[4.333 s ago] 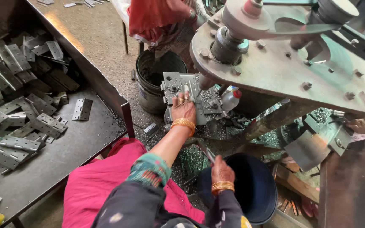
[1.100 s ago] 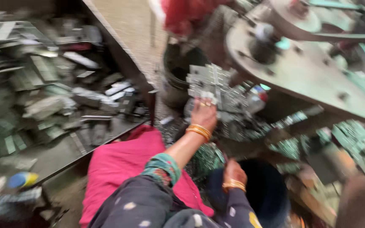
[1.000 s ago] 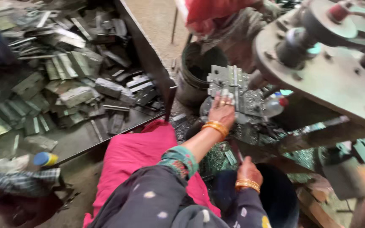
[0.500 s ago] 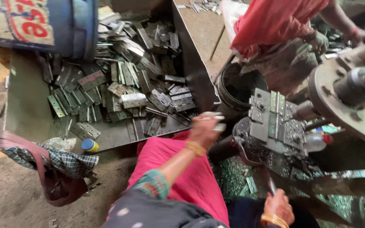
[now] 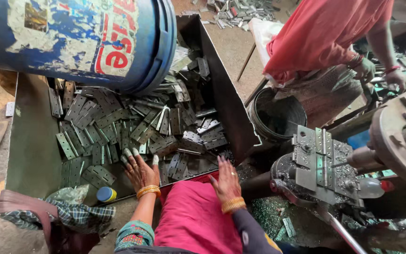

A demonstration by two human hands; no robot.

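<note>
My left hand (image 5: 139, 170) is spread open, palm down, over the near part of a heap of metal hinges (image 5: 132, 127) in a large metal tray (image 5: 31, 141). White tape wraps several of its fingertips. My right hand (image 5: 226, 181) hovers open at the tray's near right corner, fingers apart, just above loose hinges (image 5: 203, 141). Both wrists wear orange bangles. Neither hand grips anything. My knee in pink cloth (image 5: 191, 218) lies between them.
A blue plastic drum (image 5: 85, 40) leans over the tray's far side. A black bucket (image 5: 278, 115) stands right of the tray. A drilling jig with hinges (image 5: 318, 157) and the machine's arm (image 5: 402, 136) are at right. A person in red (image 5: 325, 37) works beyond. A checked cloth (image 5: 71, 211) lies near.
My view has swung left from the machine to the tray. My left hand left the jig and came down onto the hinges; my right hand rose from my lap to the tray's corner.
</note>
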